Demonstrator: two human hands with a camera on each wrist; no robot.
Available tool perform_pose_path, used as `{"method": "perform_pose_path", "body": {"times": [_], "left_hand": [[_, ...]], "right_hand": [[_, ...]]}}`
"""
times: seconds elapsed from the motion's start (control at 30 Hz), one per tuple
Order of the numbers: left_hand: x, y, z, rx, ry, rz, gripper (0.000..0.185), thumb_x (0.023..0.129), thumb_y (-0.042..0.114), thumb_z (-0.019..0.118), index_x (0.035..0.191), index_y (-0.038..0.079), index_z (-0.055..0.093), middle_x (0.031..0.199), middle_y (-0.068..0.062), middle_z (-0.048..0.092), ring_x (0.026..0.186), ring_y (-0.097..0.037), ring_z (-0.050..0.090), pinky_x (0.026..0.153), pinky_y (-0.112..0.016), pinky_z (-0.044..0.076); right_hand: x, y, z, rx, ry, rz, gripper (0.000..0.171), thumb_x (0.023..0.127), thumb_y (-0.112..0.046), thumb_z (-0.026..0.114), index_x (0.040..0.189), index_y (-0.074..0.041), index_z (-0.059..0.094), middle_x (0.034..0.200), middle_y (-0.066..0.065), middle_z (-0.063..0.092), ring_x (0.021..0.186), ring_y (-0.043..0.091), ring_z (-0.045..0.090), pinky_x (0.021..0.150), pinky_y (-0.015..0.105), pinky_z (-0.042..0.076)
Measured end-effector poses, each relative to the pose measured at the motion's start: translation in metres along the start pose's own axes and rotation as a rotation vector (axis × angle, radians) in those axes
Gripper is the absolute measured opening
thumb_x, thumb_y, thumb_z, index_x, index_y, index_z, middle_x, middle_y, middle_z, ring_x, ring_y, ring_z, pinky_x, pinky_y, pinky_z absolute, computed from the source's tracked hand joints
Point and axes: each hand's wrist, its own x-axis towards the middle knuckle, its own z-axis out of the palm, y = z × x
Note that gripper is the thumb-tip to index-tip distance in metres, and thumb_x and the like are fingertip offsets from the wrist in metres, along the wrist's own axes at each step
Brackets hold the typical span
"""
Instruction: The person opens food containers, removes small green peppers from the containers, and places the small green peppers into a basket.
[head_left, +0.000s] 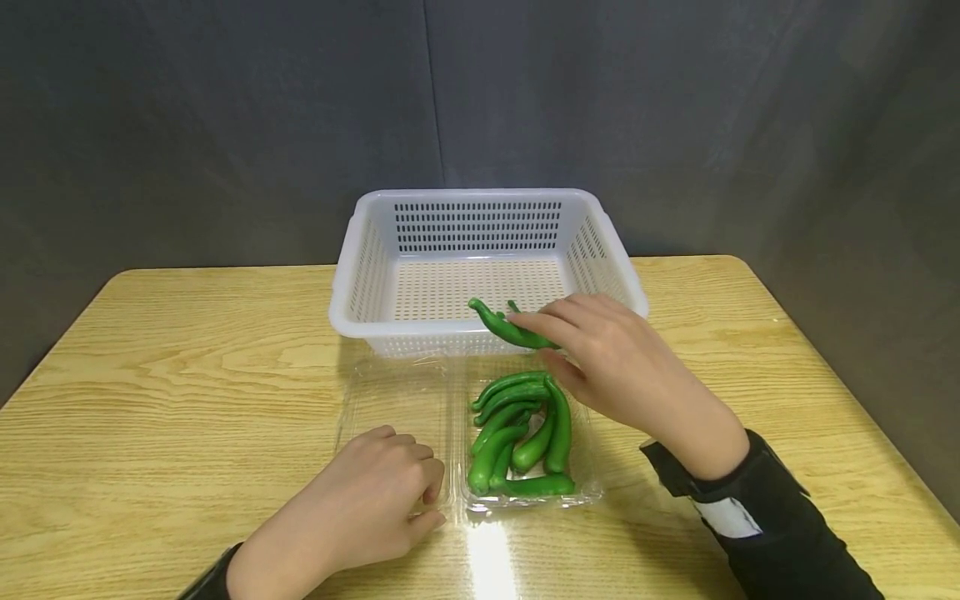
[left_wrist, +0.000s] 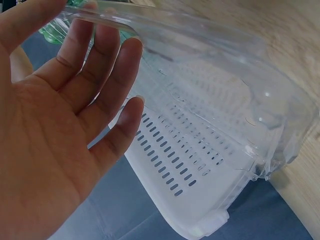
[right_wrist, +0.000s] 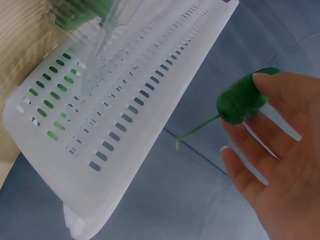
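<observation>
My right hand [head_left: 611, 362] is raised above the near rim of the white basket. Its thumb and fingers pinch a green chili pepper [head_left: 510, 332], whose thin stem hangs free in the right wrist view. A second thin green end shows beside it; I cannot tell whether it is another pepper. Several green chili peppers [head_left: 517, 442] lie in the right half of a clear plastic clamshell box [head_left: 588, 492]. Over the box's left half, the lid [head_left: 397, 392], my left hand [head_left: 367, 492] lies with loosely bent fingers. In the left wrist view its fingertips are close to the lid's edge.
The white perforated basket [head_left: 487, 327] stands behind the clamshell, near the table's back edge. Wood-grained table [head_left: 187, 400] extends to both sides. A grey backdrop [head_left: 262, 125] rises behind it. Green shows through the basket's holes in the right wrist view.
</observation>
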Motion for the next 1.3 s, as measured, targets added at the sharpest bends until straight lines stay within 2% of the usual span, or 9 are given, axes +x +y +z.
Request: {"method": "perform_pose_path", "body": {"times": [0.43, 0.7, 1.0, 1.3], "left_hand": [[0.000, 0.000, 0.000, -0.004, -0.002, -0.002, 0.030, 0.077, 0.033, 0.079, 0.065, 0.023, 0.054, 0.065, 0.018, 0.044, 0.061, -0.003, 0.039, 0.064, -0.023, 0.037], [0.000, 0.000, 0.000, -0.007, -0.002, -0.004, 0.030, 0.077, 0.032, 0.079, 0.065, 0.023, 0.053, 0.064, 0.018, 0.043, 0.060, -0.004, 0.038, 0.064, -0.024, 0.037], [0.000, 0.001, 0.000, -0.006, -0.010, -0.009, 0.031, 0.077, 0.032, 0.079, 0.065, 0.023, 0.052, 0.064, 0.018, 0.042, 0.060, -0.004, 0.038, 0.064, -0.024, 0.037], [0.000, 0.001, 0.000, -0.008, -0.002, -0.007, 0.033, 0.077, 0.031, 0.079, 0.064, 0.023, 0.050, 0.064, 0.018, 0.041, 0.060, -0.005, 0.038, 0.064, -0.024, 0.036]], "right_hand": [[-0.003, 0.015, 0.003, -0.030, 0.014, 0.046, 0.047, 0.078, 0.004, 0.077, 0.123, -0.005, 0.067, 0.105, 0.009, 0.068, 0.096, 0.028, 0.062, 0.085, 0.042, 0.049], [-0.006, 0.025, 0.007, -0.017, 0.043, 0.080, 0.047, 0.077, 0.004, 0.078, 0.122, -0.002, 0.064, 0.102, 0.011, 0.069, 0.089, 0.029, 0.061, 0.079, 0.043, 0.049], [-0.009, 0.035, 0.012, -0.013, 0.084, 0.110, 0.037, 0.078, 0.003, 0.078, 0.111, -0.003, 0.062, 0.097, 0.011, 0.066, 0.090, 0.029, 0.061, 0.079, 0.044, 0.049], [-0.011, 0.041, 0.015, -0.018, 0.084, 0.122, 0.037, 0.079, 0.001, 0.079, 0.113, -0.002, 0.065, 0.096, 0.011, 0.068, 0.084, 0.027, 0.060, 0.072, 0.042, 0.047]]}}
